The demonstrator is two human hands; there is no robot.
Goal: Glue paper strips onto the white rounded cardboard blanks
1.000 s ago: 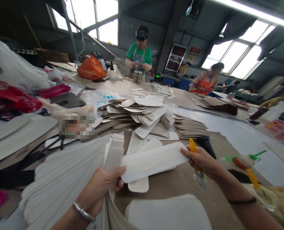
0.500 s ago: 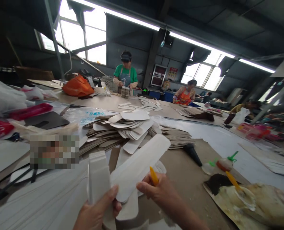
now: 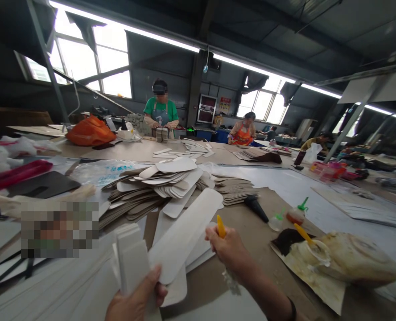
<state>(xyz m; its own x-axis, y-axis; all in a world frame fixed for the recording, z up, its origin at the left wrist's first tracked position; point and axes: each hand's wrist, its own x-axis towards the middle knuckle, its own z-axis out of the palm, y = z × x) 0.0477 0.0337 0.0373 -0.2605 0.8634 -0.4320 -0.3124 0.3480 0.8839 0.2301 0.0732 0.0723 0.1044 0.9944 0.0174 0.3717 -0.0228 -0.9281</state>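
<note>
My left hand (image 3: 136,301) grips a thick stack of white card pieces (image 3: 131,261) at the bottom of the view, thumb pressed on its front. A long white rounded card strip (image 3: 186,232) slants up to the right from that stack. My right hand (image 3: 229,247) is closed round a brush with a yellow handle (image 3: 220,226), bristles pointing down, and its fingers touch the strip's right edge. More white strips lie on the brown table (image 3: 248,232) under them.
A big heap of white and brown card pieces (image 3: 164,185) lies ahead. Glue bottles (image 3: 294,214) and a glue-smeared sheet with a yellow brush (image 3: 318,254) sit right. A black cone (image 3: 256,207) lies nearby. Two people work at the far side.
The camera has tilted up, so the table sits lower in view. The strip swung from lying level to slanting up, and my right hand moved in towards the left.
</note>
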